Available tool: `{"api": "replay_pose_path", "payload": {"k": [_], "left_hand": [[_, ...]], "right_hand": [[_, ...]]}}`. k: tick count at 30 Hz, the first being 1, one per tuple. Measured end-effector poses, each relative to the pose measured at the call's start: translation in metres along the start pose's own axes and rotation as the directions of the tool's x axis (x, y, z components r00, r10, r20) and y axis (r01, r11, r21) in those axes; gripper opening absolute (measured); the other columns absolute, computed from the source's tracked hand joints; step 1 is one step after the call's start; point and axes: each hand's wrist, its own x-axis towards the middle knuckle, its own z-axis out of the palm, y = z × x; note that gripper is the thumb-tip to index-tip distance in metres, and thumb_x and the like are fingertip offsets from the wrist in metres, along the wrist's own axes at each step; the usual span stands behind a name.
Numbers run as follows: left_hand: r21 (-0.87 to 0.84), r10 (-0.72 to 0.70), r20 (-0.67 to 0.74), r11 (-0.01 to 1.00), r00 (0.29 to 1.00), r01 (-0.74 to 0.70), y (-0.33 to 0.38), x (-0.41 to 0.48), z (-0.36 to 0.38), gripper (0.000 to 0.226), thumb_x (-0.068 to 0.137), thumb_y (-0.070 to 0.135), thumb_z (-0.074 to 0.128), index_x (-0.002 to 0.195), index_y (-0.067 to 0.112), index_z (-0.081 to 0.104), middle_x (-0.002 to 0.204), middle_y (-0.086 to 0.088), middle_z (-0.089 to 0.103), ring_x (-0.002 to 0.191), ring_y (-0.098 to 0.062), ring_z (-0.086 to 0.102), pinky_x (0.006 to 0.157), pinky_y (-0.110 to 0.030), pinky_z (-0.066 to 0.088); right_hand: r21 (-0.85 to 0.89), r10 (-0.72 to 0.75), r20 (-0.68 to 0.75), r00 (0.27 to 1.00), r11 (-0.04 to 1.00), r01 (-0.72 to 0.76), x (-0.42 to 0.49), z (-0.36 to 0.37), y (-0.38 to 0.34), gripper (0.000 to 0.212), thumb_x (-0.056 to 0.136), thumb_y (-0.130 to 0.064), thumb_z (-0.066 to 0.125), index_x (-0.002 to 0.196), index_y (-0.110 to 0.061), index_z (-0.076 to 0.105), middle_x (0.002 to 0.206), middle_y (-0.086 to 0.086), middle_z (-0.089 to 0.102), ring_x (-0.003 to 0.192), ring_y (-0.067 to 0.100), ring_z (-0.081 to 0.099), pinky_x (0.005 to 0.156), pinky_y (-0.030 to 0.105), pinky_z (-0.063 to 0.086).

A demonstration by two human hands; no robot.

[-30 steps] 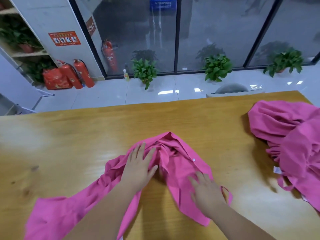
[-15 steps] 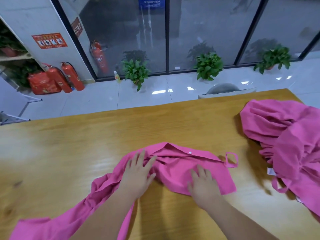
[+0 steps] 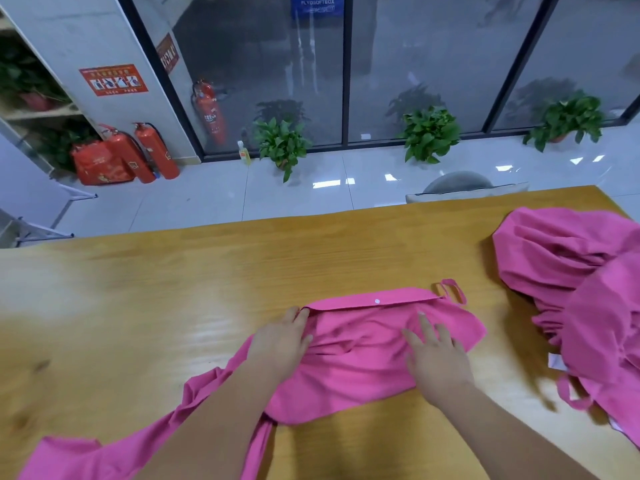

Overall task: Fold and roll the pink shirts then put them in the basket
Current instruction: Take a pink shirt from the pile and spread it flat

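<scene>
Pressing the pink shirt (image 3: 353, 372) on the desk (image 3: 166, 289), fingers (image 3: 424, 323) straight and gripping nothing, we should smooth bumps first.

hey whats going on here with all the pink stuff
A person is laying out a pink shirt on a wooden table. The left hand rests at the left end of its straight buttoned edge, and the right hand lies flat on the cloth. The shirt is spread but wrinkled, not yet rolled, with part of it trailing toward the near left. A heap of more pink cloth sits on the table's right side. No basket is in view.
</scene>
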Motion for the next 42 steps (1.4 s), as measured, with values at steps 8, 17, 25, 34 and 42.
{"api": "replay_pose_path", "payload": {"k": [8,17,25,34,42], "left_hand": [[-0.012,-0.209,-0.309,0.976,0.928,0.216,-0.049,0.05,-0.043,0.063,0.097,0.047,0.052,0.152,0.015,0.046,0.153,-0.003,0.053,0.117,-0.034,0.058,0.089,-0.048,0.053],[0.103,-0.055,-0.358,0.99,0.932,0.098,-0.044,0.075,-0.034,0.079,0.087,0.038,0.069,0.158,0.012,0.044,0.171,-0.025,0.018,0.157,-0.048,0.016,0.123,-0.061,0.027],[-0.02,-0.098,0.022,0.995,0.995,0.098,-0.049,0.05,0.039,0.101,0.087,0.086,0.034,0.166,0.04,-0.009,0.175,-0.003,-0.017,0.162,-0.034,-0.002,0.125,-0.06,0.025],[-0.006,-0.081,-0.207,0.997,0.975,0.081,-0.056,0.072,0.025,0.09,0.096,0.084,0.03,0.169,0.033,0.013,0.177,-0.006,-0.01,0.163,-0.034,-0.001,0.126,-0.059,0.025],[-0.009,-0.115,-0.119,0.993,0.986,0.114,-0.084,0.089,0.04,0.102,0.086,0.097,0.026,0.167,0.041,0.002,0.174,-0.002,-0.022,0.162,-0.037,0.002,0.128,-0.063,0.007]], "right_hand": [[-0.134,-0.15,0.031,0.988,0.979,0.153,0.032,0.009,0.027,0.072,0.103,-0.062,0.041,0.166,-0.041,0.014,0.167,0.005,0.032,0.151,0.034,0.029,0.124,0.052,0.025],[0.021,-0.063,-0.171,0.983,0.998,0.067,0.087,-0.033,0.025,0.07,0.1,-0.029,0.054,0.163,-0.043,0.024,0.17,0.005,0.027,0.153,0.032,0.031,0.12,0.046,0.036],[0.125,0.005,-0.078,0.997,0.992,0.005,0.142,-0.044,0.031,0.073,0.103,-0.039,0.046,0.167,-0.035,0.011,0.176,0.0,0.005,0.143,0.033,0.043,0.109,0.048,0.047],[0.252,0.148,-0.314,0.938,0.965,-0.068,0.142,-0.025,-0.007,0.072,0.097,-0.044,0.059,0.16,-0.014,0.038,0.16,0.016,0.042,0.139,0.04,0.043,0.111,0.057,0.045],[0.097,0.014,-0.305,0.952,0.995,0.017,0.128,0.023,0.013,0.082,0.1,-0.077,0.027,0.166,-0.029,0.029,0.172,0.008,0.026,0.161,0.032,0.015,0.13,0.052,0.012]]}}
